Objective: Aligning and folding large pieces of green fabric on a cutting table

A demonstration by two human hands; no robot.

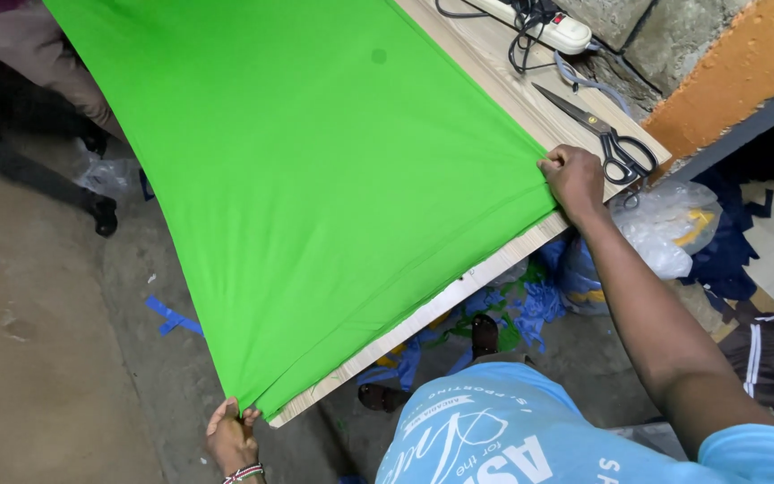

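Bare concrete floor (pixel 38 358) fills the left of the frame, with a blue fabric scrap (pixel 172 317) lying on it. At the lower middle, the left hand (pixel 233 437) pinches one corner of a bright green stretch fabric sheet (pixel 315 179), which spreads over the pale wooden worktop (pixel 459 287) through the centre. Toward the right, the right hand (pixel 571 177) grips the sheet's other corner at the worktop edge. Black-handled steel scissors (pixel 602 134) lie just beside it, below a white power strip (pixel 539 22).
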